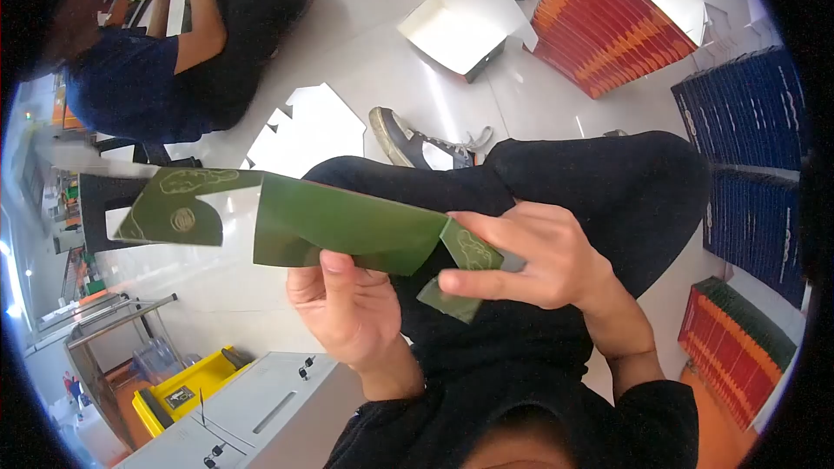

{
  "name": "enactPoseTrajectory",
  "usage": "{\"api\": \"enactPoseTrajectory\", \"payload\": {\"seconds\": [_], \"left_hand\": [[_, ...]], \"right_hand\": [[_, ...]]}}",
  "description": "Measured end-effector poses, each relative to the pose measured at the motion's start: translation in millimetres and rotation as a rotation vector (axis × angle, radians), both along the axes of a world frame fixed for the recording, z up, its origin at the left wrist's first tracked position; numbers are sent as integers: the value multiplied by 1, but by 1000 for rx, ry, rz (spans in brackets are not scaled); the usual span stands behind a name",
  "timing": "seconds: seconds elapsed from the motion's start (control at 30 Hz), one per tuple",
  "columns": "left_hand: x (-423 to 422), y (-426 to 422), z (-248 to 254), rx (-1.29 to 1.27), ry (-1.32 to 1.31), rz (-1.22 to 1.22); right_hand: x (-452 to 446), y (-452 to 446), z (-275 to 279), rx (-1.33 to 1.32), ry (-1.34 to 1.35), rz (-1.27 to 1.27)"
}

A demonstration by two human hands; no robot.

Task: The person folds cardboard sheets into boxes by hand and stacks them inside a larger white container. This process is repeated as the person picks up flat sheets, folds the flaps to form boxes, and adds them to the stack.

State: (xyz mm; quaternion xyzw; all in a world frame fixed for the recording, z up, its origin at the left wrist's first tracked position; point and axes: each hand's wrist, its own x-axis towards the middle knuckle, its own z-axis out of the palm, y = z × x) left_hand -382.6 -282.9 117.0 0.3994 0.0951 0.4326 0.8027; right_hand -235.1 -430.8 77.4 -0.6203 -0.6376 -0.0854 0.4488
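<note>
A long green printed card (347, 221) with creases and a curved cut-out at its left part is held up above my lap. My left hand (347, 304) grips its lower edge near the middle, thumb on the front face and fingers behind. At the card's right end, my right hand (539, 256) has its thumb and forefinger around the folded end flap, which is bent downward. Pale line patterns show on the left part and on the right flap.
Another person (174, 69) sits at the upper left. White cut card (317, 130) and an open white box (456, 35) lie on the floor. Red-orange stacks (608, 22) and dark blue stacks (743, 113) stand right. A grey cabinet (278, 417) and yellow bin (191, 386) are lower left.
</note>
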Motion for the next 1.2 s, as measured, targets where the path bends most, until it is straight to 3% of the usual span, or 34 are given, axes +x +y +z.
{"api": "enactPoseTrajectory", "payload": {"seconds": [0.17,0.37,0.57,0.67,0.8,0.87,0.97,1.03,1.1,1.2], "left_hand": [[6,-9,4,21,-23,-36],[19,-36,5,228,185,145],[15,-55,2,75,167,159],[5,-55,-16,67,196,143],[14,-55,-9,91,196,196],[18,-49,-13,364,220,257],[19,-43,-20,524,416,355],[21,-41,-22,480,444,383],[23,-38,-22,431,482,411],[22,-37,-20,419,489,395]], "right_hand": [[1,2,9,17,-67,-79],[-12,7,15,-3,-13,-153],[-24,7,21,64,215,-111],[-26,10,32,207,473,-161],[-27,16,25,311,535,-136],[-26,12,25,252,498,-118],[-20,17,32,123,419,-100],[-20,23,45,58,363,-99],[-30,32,61,261,308,-222],[-43,39,89,430,193,-84]]}}
